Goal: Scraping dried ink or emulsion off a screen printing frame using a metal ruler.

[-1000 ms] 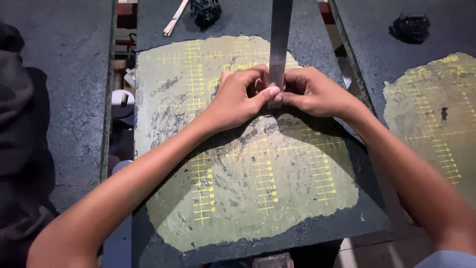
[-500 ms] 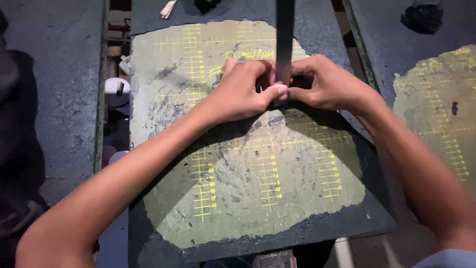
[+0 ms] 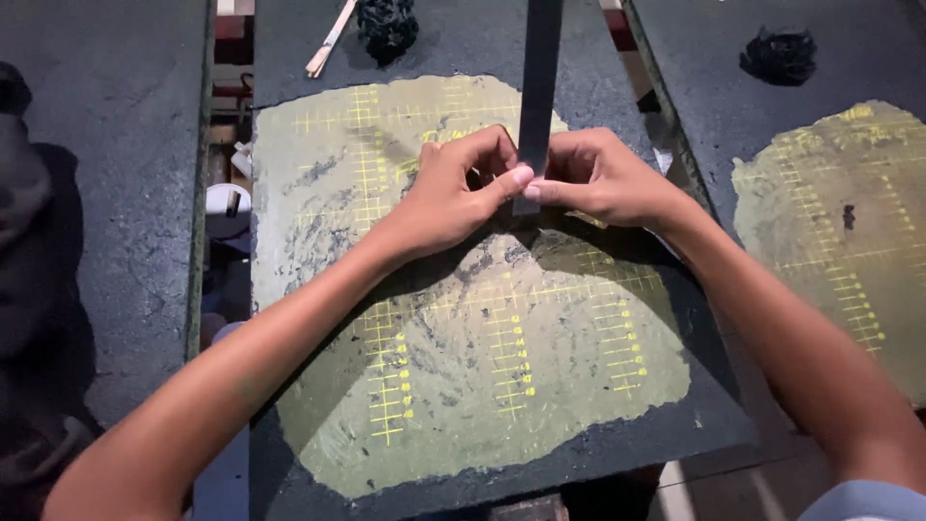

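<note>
Both hands (image 3: 526, 183) pinch a dark strip (image 3: 538, 87).

Head view, single camera: worn on the person's head, facing steeply down and forward over a dark work board (image 3: 318, 58) with a worn yellow-gridded patch. Close range; both forearms enter from the near edge. A second board (image 3: 714, 106) lies right, another dark surface (image 3: 106, 193) left.

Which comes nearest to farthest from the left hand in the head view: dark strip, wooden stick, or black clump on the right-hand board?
1. Dark strip, pinched at the left hand.
2. Wooden stick, upper left.
3. Black clump, upper right, on the neighbouring board.
</note>
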